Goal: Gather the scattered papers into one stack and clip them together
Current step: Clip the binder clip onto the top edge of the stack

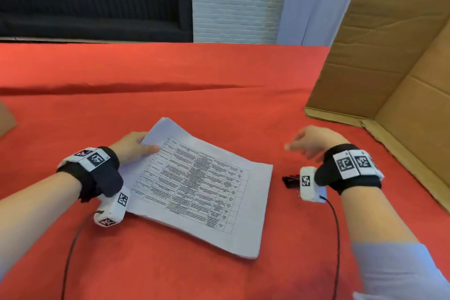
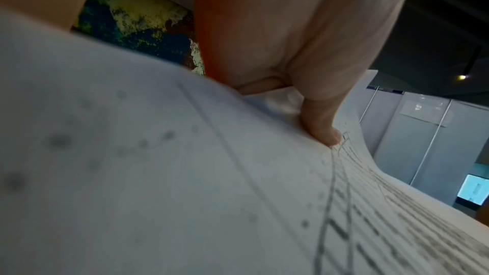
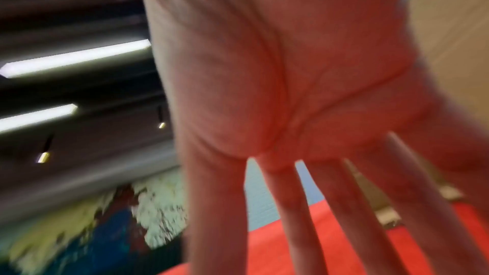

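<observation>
A stack of white papers (image 1: 207, 190) with a printed table on top lies slanted on the red tablecloth (image 1: 170, 75). My left hand (image 1: 132, 146) grips its far left corner, thumb on top and fingers underneath, lifting that corner slightly. The left wrist view shows the thumb (image 2: 321, 131) pressing on the curved top sheet (image 2: 158, 175). A black binder clip (image 1: 291, 181) lies on the cloth just right of the stack, partly hidden behind my right wrist camera. My right hand (image 1: 309, 142) hovers above the cloth beyond the clip, blurred, holding nothing. Its fingers (image 3: 304, 216) are spread straight in the right wrist view.
A large open cardboard box (image 1: 389, 68) lies on its side at the right, its flap reaching toward my right arm. A piece of cardboard (image 1: 6, 117) shows at the left edge. A long crease runs across the cloth behind the papers.
</observation>
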The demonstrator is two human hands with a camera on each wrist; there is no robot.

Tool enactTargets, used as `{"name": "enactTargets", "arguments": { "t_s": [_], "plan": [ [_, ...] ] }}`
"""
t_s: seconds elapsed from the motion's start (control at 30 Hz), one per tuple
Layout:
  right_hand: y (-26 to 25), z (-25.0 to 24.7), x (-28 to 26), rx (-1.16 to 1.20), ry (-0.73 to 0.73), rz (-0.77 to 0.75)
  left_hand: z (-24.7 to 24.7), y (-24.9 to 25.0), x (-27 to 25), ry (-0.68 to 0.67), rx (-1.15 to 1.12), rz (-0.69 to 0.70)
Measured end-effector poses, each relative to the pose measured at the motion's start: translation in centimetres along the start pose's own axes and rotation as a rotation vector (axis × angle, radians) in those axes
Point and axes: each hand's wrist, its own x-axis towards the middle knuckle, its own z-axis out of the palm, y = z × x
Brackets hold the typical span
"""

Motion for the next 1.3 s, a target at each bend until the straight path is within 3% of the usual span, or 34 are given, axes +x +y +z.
{"name": "enactTargets", "arguments": {
  "t_s": [0.07,0.13,0.3,0.5,0.63,0.7,0.73,0.8,0.87,0.97,1.07,1.17,1.23,1.3],
  "plan": [
    [0.6,0.7,-0.8,-0.346,-0.115,0.076,-0.1,-0.6,0.3,-0.023,0.036,-0.017],
    [0.6,1.8,-1.3,-0.422,-0.186,0.094,0.1,-0.6,0.6,-0.048,0.07,-0.015],
    [0.0,5.0,-0.6,-0.261,-0.175,-0.014,0.6,0.9,1.1,-0.15,0.185,0.082],
    [-1.9,3.8,1.0,-0.173,-0.1,-0.137,1.7,2.9,1.8,-0.215,0.339,0.136],
    [-4.4,3.4,1.4,-0.184,0.073,-0.239,2.8,4.0,2.6,-0.252,0.448,0.135],
    [-5.9,2.9,1.0,0.104,0.205,-0.382,3.0,4.1,3.4,-0.266,0.468,0.113],
    [-7.1,2.9,0.5,0.362,0.202,-0.459,3.2,4.1,3.8,-0.266,0.466,0.102],
    [-10.2,4.0,-0.5,1.014,-0.031,-0.481,3.6,4.2,4.2,-0.251,0.47,0.093],
    [-13.0,6.8,-0.7,1.47,-0.321,-0.345,4.0,4.2,4.5,-0.24,0.48,0.102],
    [-14.8,12.3,0.0,1.711,-0.514,-0.155,4.4,3.9,5.0,-0.228,0.464,0.141],
    [-14.4,15.7,1.1,1.959,-0.518,-0.109,3.3,3.6,4.9,-0.225,0.515,0.149],
    [-13.8,16.4,2.2,2.072,-0.447,-0.111,0.4,2.0,3.8,-0.26,0.604,-0.05],
    [-13.6,16.6,2.5,2.046,-0.44,-0.138,-1.8,-0.5,2.5,-0.36,0.322,-0.191],
    [-13.6,16.7,2.6,2.013,-0.457,-0.165,-2.4,-3.0,0.1,-0.348,-0.265,-0.305]
  ]
}}
